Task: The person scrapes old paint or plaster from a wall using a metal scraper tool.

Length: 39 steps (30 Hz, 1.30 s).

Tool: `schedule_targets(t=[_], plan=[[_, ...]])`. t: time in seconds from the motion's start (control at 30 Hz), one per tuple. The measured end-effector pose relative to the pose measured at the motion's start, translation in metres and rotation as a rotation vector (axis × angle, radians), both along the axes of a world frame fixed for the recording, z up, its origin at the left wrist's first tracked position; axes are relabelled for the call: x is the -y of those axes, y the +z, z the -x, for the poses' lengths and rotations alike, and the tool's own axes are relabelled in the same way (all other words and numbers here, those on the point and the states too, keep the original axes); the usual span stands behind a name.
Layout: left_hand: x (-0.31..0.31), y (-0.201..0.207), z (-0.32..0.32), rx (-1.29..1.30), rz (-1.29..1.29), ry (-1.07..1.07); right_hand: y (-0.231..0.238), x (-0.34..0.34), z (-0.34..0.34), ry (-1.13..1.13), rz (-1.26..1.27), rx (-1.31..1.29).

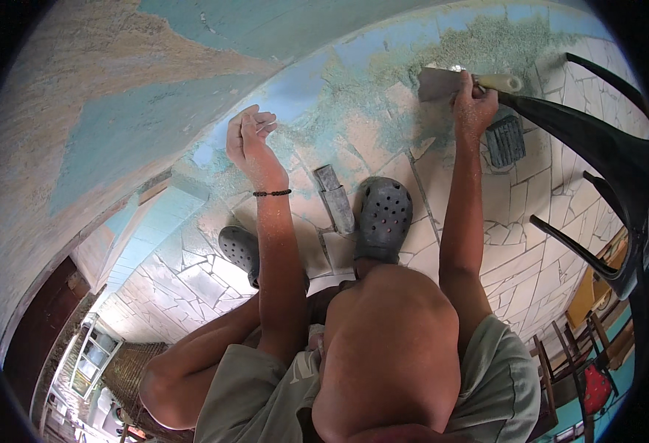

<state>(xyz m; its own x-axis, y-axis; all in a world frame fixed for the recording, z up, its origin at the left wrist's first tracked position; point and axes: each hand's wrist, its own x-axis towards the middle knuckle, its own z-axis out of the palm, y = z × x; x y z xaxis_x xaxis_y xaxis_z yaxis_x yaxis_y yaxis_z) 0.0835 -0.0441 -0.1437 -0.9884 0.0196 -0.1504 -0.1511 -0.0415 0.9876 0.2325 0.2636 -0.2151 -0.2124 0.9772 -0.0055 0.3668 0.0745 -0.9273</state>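
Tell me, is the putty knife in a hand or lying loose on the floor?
In a hand: the right hand grips the putty knife, its pale handle sticking out to one side.

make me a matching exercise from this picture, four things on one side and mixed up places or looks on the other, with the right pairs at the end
Things
1. scraper
2. bracelet
3. shoes
4. dark block

Places or looks
A. grey, dotted with many holes
B. ridged, lying on the floor
C. held in the right hand
D. around the wrist of the left hand

Right pairs: 1-C, 2-D, 3-A, 4-B
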Motion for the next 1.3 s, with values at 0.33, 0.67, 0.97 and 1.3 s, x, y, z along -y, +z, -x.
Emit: schedule_targets(t=[0.33, 0.67, 0.97, 1.3], plan=[[-0.001, 0.009, 0.005, -0.006, -0.009, 0.028, 0.009, 0.058, 0.020, 0.072, 0.264, -0.165], [0.002, 0.006, 0.005, -0.001, 0.008, 0.031, 0.000, 0.052, 0.013, 0.094, 0.295, -0.146], [0.003, 0.004, 0.005, 0.007, 0.009, 0.035, 0.014, 0.072, 0.024, 0.218, 0.389, -0.152], [0.004, 0.005, 0.005, -0.017, 0.004, 0.027, 0.052, 0.125, 0.037, 0.485, 0.199, -0.124]])
